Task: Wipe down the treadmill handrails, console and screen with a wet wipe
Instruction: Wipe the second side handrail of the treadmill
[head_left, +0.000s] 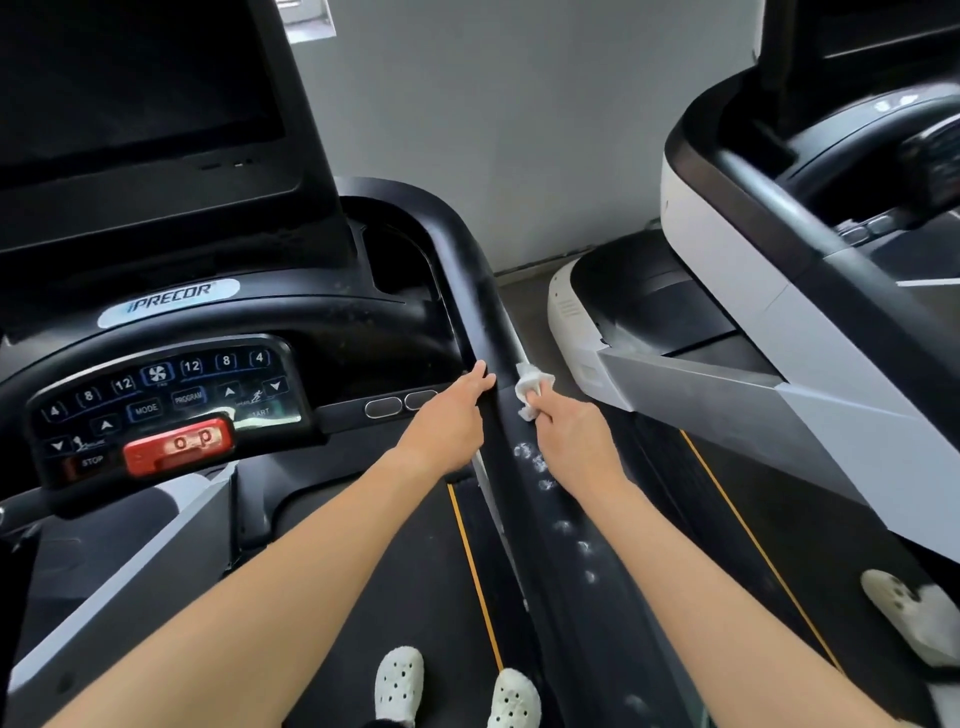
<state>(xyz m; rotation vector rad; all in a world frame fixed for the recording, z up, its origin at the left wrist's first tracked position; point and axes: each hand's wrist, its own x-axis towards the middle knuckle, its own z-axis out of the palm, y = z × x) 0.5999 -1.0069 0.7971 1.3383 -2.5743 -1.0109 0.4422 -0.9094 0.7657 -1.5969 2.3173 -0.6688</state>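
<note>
— Fingers on your right hand (566, 431) are curled round the wet wipe (531, 391), pinching it against the top of the right handrail (482, 291). Your left hand (452, 415) lies just beside it, fingers straight and holding nothing, tips touching the rail's inner edge.

— Yeah, and look just behind your right knuckles: whitish smudges (545, 486) dotted down the rail toward you. I'd guess that stretch isn't done yet, or needs another pass. Ahead of the wipe the rail looks dusty too, up to the bend.

— Further out, left of your left hand, the console (156, 395) with its red stop clip (176, 447): can't tell if it's been wiped. Same for the dark screen (130, 78) above it.

— So early days imo. One rail in progress, the other handrail out of view, console and screen probably both left to do.
</note>
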